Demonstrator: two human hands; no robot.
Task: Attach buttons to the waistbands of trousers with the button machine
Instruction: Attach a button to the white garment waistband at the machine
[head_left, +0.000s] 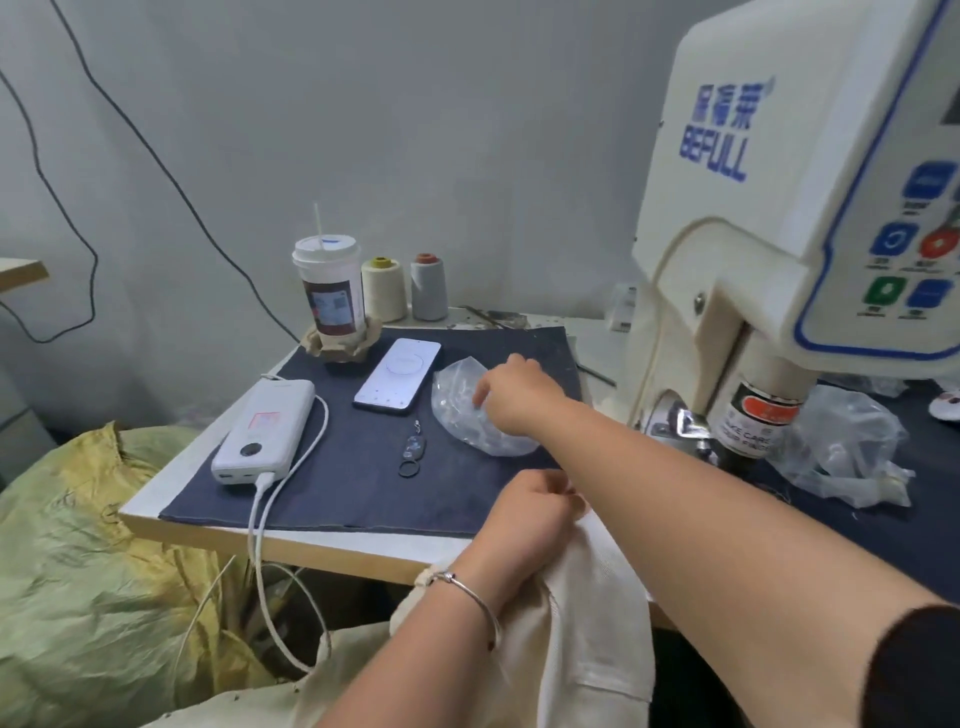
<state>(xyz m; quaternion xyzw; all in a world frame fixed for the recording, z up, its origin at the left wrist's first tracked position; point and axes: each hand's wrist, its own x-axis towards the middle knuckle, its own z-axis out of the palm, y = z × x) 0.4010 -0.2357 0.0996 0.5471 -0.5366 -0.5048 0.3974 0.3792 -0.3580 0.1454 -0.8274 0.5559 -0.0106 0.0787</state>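
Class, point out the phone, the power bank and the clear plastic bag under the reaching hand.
phone (397, 378), head view, middle of its lit screen
power bank (265, 431), head view, white top face
clear plastic bag (457, 402), head view, left part

A small garment workshop, one workstation against a bare wall.

A cream button machine (795, 218) with a blue-edged control panel stands on the tabletop (322, 540), two thread cones (384, 288) sit at the back, cream trousers (582, 623) lie across the near edge, and a big woven sack (83, 545) slumps alongside.
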